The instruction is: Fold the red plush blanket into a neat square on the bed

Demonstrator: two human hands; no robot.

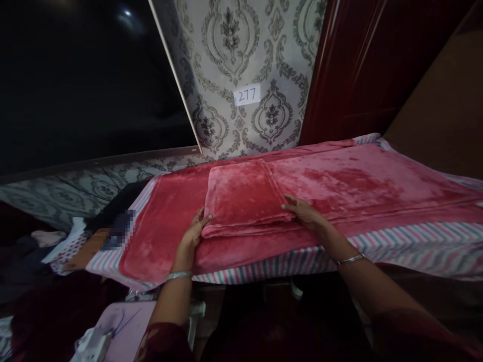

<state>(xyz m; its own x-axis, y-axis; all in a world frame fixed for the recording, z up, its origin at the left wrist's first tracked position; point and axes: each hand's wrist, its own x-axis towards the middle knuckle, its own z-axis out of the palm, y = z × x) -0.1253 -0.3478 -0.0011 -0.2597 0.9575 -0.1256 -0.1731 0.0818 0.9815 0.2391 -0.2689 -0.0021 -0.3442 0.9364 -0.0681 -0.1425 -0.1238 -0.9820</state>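
Observation:
A plush red piece, a blanket folded into a rectangle [245, 193], lies flat with its layered edges toward me. At its left side, my left hand [194, 230] is closed on the edge, thumb on top and the other fingers mostly hidden. Around the right edge near the front corner, my right hand [301, 211] pinches the fabric with its thumb over the top. Beneath both hands spreads a larger red plush cloth [162, 236]. Under that, a striped cloth [400, 241] in grey, pink and white hangs over the front edge.
A large dark screen [90, 75] stands at the back left, before patterned wallpaper [230, 45] with a paper label [247, 94] reading 277. A dark red wooden panel [358, 60] rises at the back right. A pink stool [124, 327] carries a white power strip [92, 344] below left.

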